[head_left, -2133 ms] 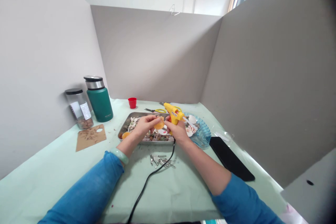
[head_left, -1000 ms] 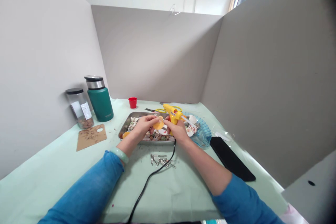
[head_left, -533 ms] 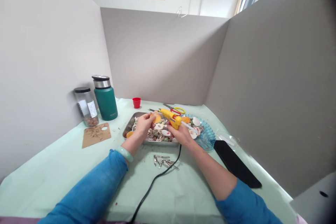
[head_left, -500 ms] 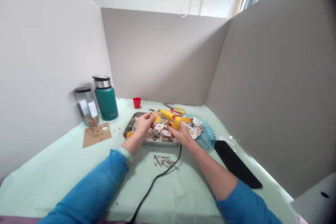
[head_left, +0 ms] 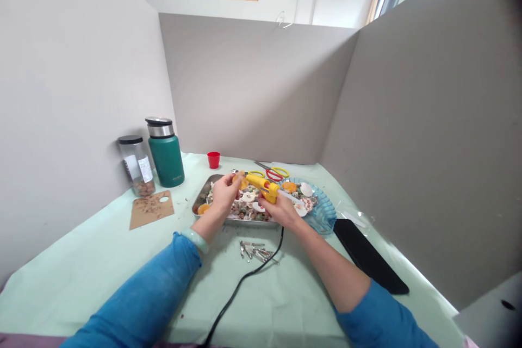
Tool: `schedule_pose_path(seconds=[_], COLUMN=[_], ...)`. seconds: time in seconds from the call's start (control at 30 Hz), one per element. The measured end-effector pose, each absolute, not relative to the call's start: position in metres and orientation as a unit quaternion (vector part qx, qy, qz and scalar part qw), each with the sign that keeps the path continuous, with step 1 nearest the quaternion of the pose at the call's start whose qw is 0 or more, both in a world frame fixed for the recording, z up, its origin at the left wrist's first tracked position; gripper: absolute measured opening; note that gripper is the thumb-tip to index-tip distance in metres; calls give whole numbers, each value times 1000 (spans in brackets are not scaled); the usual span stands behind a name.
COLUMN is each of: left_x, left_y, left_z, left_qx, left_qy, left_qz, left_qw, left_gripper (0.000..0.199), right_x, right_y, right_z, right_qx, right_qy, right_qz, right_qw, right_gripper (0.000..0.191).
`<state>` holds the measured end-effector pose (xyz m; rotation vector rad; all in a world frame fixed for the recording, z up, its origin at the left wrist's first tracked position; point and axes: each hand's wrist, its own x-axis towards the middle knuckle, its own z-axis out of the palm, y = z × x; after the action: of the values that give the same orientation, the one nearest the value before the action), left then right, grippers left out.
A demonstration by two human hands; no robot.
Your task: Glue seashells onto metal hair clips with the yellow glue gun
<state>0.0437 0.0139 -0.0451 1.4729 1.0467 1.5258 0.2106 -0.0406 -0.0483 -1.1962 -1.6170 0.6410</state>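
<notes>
My left hand (head_left: 225, 194) pinches an orange shell (head_left: 241, 181) above a metal tray (head_left: 198, 197) filled with shells and small pieces. Wrapped round the grip of a yellow glue gun (head_left: 263, 187) is my right hand (head_left: 281, 211). The gun's nozzle points left, at or very near the orange shell; I cannot tell whether they touch. A pale glue stick (head_left: 290, 196) sticks out of the gun's back end. Its black cord (head_left: 244, 277) runs down toward the front edge of the table.
Several metal clips (head_left: 256, 251) lie before the tray. To its right are a blue shell-shaped dish (head_left: 324, 212) and a black flat object (head_left: 369, 255). Behind stand scissors (head_left: 277, 173) and a red cup (head_left: 213, 160). At left are a green bottle (head_left: 166, 160), a jar (head_left: 136, 168) and a brown card (head_left: 151, 211).
The glue gun has shifted slightly left and down, closer to the orange shell. The shell has tilted a little in my left hand. Both hands keep their holds.
</notes>
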Motion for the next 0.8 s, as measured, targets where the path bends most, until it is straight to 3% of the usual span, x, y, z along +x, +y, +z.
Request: schedule_pose_path(seconds=[0.8], left_x=[45], left_y=[15], left_z=[-48], left_qx=[577], left_qy=[399], left_qz=[594], left_qw=[394], left_gripper=[29], right_x=[210], right_y=[-39], right_z=[-49], right_qx=[-534], right_qy=[-683], right_qz=[197], right_qw=[458], right_gripper=[17])
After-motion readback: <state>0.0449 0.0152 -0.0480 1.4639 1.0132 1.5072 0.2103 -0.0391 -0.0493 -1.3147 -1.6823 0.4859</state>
